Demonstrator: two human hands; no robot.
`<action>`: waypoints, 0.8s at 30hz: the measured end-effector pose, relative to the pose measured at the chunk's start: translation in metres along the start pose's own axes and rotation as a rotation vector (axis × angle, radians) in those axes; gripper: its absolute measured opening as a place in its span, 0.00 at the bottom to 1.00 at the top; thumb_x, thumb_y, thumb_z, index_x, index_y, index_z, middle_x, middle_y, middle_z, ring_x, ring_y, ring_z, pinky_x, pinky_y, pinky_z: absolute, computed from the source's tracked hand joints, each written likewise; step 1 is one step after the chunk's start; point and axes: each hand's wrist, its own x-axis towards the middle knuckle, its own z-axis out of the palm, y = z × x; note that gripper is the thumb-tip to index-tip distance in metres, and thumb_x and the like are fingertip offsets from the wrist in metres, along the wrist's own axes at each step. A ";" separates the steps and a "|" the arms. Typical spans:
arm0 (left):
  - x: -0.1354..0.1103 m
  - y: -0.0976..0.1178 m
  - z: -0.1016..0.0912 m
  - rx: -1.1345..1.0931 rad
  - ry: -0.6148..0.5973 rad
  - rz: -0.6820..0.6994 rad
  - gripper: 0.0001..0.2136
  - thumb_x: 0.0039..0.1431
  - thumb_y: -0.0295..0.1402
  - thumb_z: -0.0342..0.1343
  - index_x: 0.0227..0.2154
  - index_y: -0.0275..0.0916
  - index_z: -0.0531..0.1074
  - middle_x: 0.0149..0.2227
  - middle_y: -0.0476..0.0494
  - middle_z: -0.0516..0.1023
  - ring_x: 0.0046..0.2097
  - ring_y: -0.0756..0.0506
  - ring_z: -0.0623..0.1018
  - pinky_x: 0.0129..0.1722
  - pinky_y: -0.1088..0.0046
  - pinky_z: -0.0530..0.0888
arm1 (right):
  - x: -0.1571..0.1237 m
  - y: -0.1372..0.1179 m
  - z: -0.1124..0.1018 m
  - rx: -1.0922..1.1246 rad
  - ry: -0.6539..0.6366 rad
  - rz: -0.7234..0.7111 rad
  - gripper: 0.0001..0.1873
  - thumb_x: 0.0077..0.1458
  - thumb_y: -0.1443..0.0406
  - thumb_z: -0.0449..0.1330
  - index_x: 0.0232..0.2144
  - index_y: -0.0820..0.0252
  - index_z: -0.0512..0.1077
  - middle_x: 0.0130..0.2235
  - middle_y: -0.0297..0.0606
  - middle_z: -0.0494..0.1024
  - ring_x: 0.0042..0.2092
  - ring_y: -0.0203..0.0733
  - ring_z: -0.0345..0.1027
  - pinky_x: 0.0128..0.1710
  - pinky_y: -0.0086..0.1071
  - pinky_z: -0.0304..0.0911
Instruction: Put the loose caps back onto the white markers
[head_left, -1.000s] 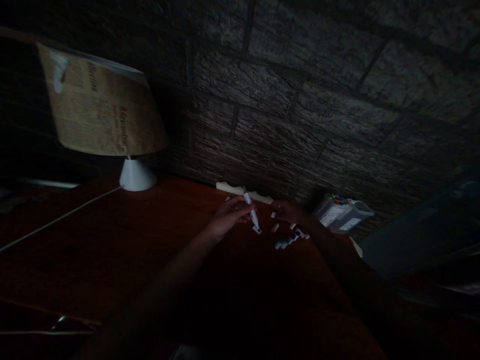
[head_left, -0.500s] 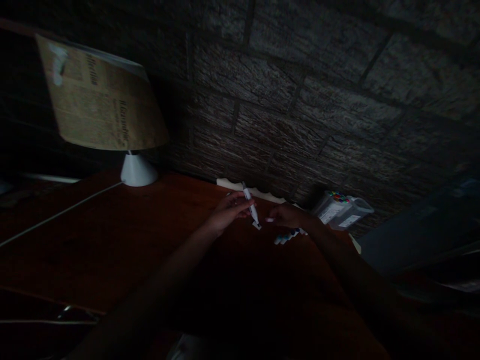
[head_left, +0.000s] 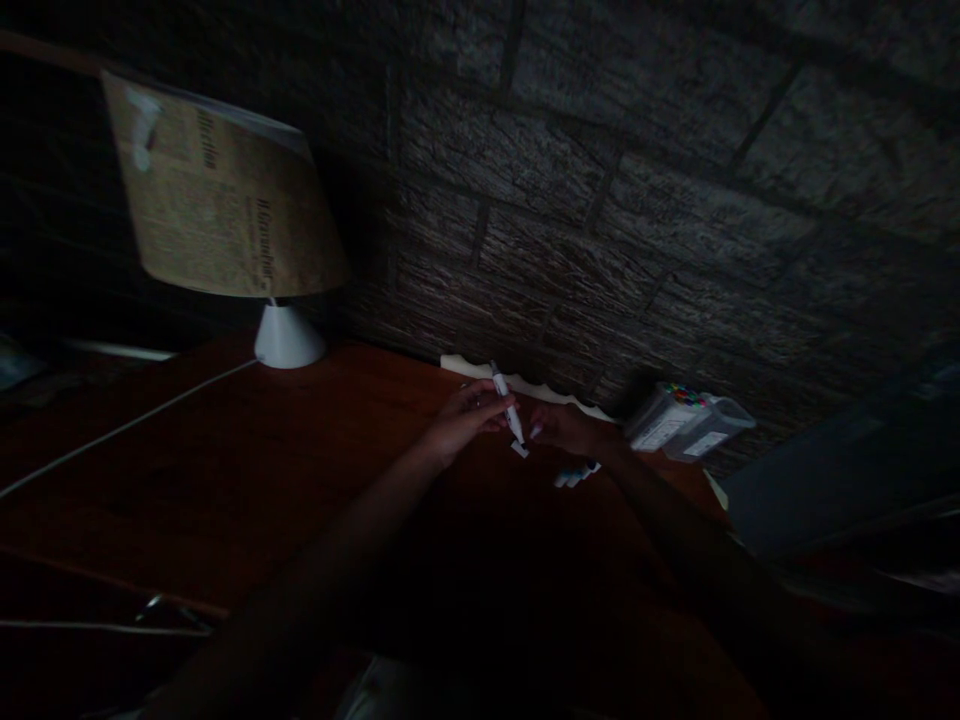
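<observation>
In the dim light my left hand [head_left: 469, 415] pinches a white marker [head_left: 508, 405] between thumb and fingers, held at a slant with its lower end toward the desk. Just below that end shows a small pale piece [head_left: 520, 450]; I cannot tell whether it touches the marker. To the right, close to the marker but apart from it, my right hand [head_left: 568, 430] has its fingers curled together. A small pale spot shows at its fingertips, too dark to name. Several white markers with bluish ends [head_left: 576, 475] lie side by side below my right hand, partly hidden by it.
A lamp with a newspaper-print shade [head_left: 232, 200] and white base [head_left: 289, 338] stands at the left, its cord crossing the wooden desk [head_left: 300, 430]. Clear plastic boxes [head_left: 690, 430], one holding colourful markers, stand at the right. A wavy-edged white strip [head_left: 540, 388] lies along the brick wall [head_left: 525, 230].
My right hand has come slightly nearer the marker's lower end. My left hand keeps its hold on the marker. The whole view has shifted a little.
</observation>
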 end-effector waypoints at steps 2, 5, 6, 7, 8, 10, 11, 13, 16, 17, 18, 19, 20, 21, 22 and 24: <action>0.000 0.000 0.000 -0.001 0.003 0.001 0.16 0.47 0.37 0.67 0.37 0.37 0.73 0.35 0.45 0.79 0.31 0.52 0.77 0.31 0.79 0.71 | -0.002 -0.006 -0.002 -0.020 0.016 0.006 0.12 0.50 0.65 0.62 0.40 0.58 0.73 0.34 0.36 0.78 0.34 0.38 0.71 0.36 0.32 0.64; 0.001 -0.001 0.000 -0.009 0.002 0.006 0.15 0.48 0.37 0.67 0.37 0.37 0.73 0.36 0.45 0.79 0.31 0.53 0.77 0.31 0.79 0.71 | -0.003 -0.020 -0.001 -0.056 0.020 0.003 0.11 0.53 0.64 0.59 0.40 0.58 0.74 0.36 0.37 0.79 0.36 0.38 0.72 0.37 0.31 0.63; 0.001 -0.001 0.000 -0.015 0.003 0.008 0.15 0.48 0.37 0.67 0.37 0.37 0.73 0.35 0.45 0.80 0.31 0.53 0.77 0.31 0.79 0.71 | -0.002 -0.025 0.002 -0.072 0.005 -0.001 0.09 0.54 0.64 0.59 0.39 0.58 0.74 0.36 0.37 0.79 0.36 0.38 0.72 0.37 0.31 0.63; 0.001 -0.001 0.001 -0.022 0.004 0.010 0.15 0.47 0.37 0.67 0.37 0.37 0.73 0.35 0.45 0.80 0.31 0.53 0.77 0.31 0.79 0.71 | -0.002 -0.030 0.006 -0.091 -0.015 -0.004 0.08 0.53 0.65 0.59 0.37 0.58 0.75 0.35 0.36 0.79 0.35 0.38 0.71 0.36 0.30 0.62; 0.001 -0.001 0.001 -0.027 0.005 0.014 0.16 0.47 0.37 0.67 0.37 0.37 0.73 0.35 0.45 0.80 0.30 0.53 0.77 0.31 0.79 0.71 | -0.001 -0.035 0.011 -0.111 -0.036 -0.007 0.08 0.52 0.66 0.59 0.36 0.58 0.75 0.34 0.36 0.79 0.34 0.38 0.71 0.35 0.30 0.62; 0.001 -0.001 0.001 -0.042 0.000 0.028 0.16 0.46 0.37 0.67 0.38 0.38 0.73 0.35 0.46 0.80 0.30 0.54 0.76 0.30 0.79 0.70 | 0.001 -0.041 0.020 -0.149 -0.062 -0.006 0.07 0.49 0.68 0.61 0.34 0.59 0.75 0.32 0.36 0.79 0.32 0.39 0.70 0.33 0.30 0.60; 0.001 -0.001 0.000 -0.050 -0.001 0.035 0.16 0.46 0.38 0.67 0.38 0.38 0.73 0.34 0.47 0.80 0.29 0.54 0.76 0.30 0.79 0.70 | 0.001 -0.043 0.024 -0.162 -0.065 -0.004 0.07 0.48 0.70 0.61 0.33 0.59 0.75 0.31 0.36 0.79 0.32 0.39 0.70 0.33 0.30 0.59; 0.002 -0.001 -0.001 -0.064 0.006 0.049 0.16 0.46 0.38 0.67 0.37 0.38 0.73 0.32 0.48 0.79 0.28 0.54 0.76 0.30 0.79 0.70 | 0.002 -0.046 0.026 -0.174 -0.059 -0.005 0.07 0.48 0.71 0.60 0.32 0.60 0.75 0.32 0.37 0.79 0.33 0.40 0.70 0.33 0.30 0.59; 0.004 0.000 -0.004 -0.075 0.019 0.064 0.16 0.46 0.37 0.67 0.37 0.38 0.73 0.31 0.49 0.79 0.28 0.54 0.75 0.29 0.80 0.69 | -0.001 -0.045 0.023 -0.150 -0.047 -0.006 0.07 0.50 0.70 0.59 0.34 0.60 0.75 0.34 0.37 0.79 0.34 0.40 0.71 0.35 0.30 0.60; 0.005 0.000 -0.004 -0.076 0.018 0.068 0.15 0.46 0.36 0.67 0.37 0.37 0.73 0.31 0.48 0.79 0.27 0.55 0.75 0.28 0.80 0.69 | -0.002 -0.045 0.022 -0.133 -0.036 0.000 0.08 0.52 0.69 0.58 0.35 0.60 0.74 0.35 0.36 0.79 0.35 0.39 0.71 0.35 0.30 0.61; 0.005 0.000 -0.004 -0.075 0.016 0.074 0.15 0.47 0.35 0.66 0.38 0.37 0.73 0.31 0.48 0.79 0.27 0.55 0.74 0.28 0.80 0.68 | -0.003 -0.044 0.021 -0.116 -0.027 0.009 0.08 0.53 0.69 0.57 0.36 0.60 0.74 0.34 0.36 0.79 0.34 0.38 0.71 0.34 0.29 0.61; 0.004 0.000 -0.004 -0.077 0.015 0.075 0.14 0.48 0.35 0.65 0.38 0.37 0.73 0.32 0.48 0.79 0.27 0.55 0.74 0.28 0.80 0.68 | -0.004 -0.042 0.022 -0.106 -0.003 0.028 0.08 0.53 0.69 0.58 0.37 0.60 0.74 0.33 0.35 0.79 0.33 0.38 0.71 0.33 0.29 0.61; 0.004 0.000 -0.004 -0.078 0.017 0.078 0.13 0.50 0.34 0.65 0.37 0.37 0.72 0.32 0.48 0.79 0.27 0.55 0.74 0.28 0.80 0.68 | -0.004 -0.041 0.022 -0.112 0.010 0.045 0.08 0.53 0.69 0.58 0.37 0.60 0.75 0.32 0.35 0.79 0.32 0.38 0.71 0.32 0.29 0.61; 0.003 0.000 -0.003 -0.074 0.009 0.072 0.11 0.51 0.34 0.63 0.37 0.37 0.72 0.33 0.48 0.79 0.27 0.56 0.74 0.29 0.80 0.67 | -0.004 -0.040 0.024 -0.135 0.015 0.056 0.07 0.53 0.69 0.60 0.35 0.60 0.75 0.31 0.35 0.79 0.31 0.37 0.70 0.31 0.29 0.60; 0.003 -0.001 -0.002 -0.070 0.016 0.064 0.10 0.53 0.34 0.62 0.37 0.37 0.72 0.33 0.49 0.79 0.27 0.56 0.73 0.29 0.80 0.67 | -0.004 -0.040 0.025 -0.164 0.028 0.070 0.06 0.52 0.69 0.61 0.35 0.61 0.75 0.31 0.35 0.79 0.30 0.38 0.70 0.30 0.30 0.60; 0.003 -0.002 -0.001 -0.041 0.027 0.047 0.09 0.55 0.33 0.61 0.38 0.37 0.71 0.32 0.49 0.78 0.27 0.56 0.73 0.31 0.79 0.68 | -0.006 -0.040 0.026 -0.232 0.065 0.088 0.08 0.48 0.70 0.65 0.34 0.61 0.76 0.31 0.36 0.80 0.30 0.38 0.70 0.30 0.31 0.59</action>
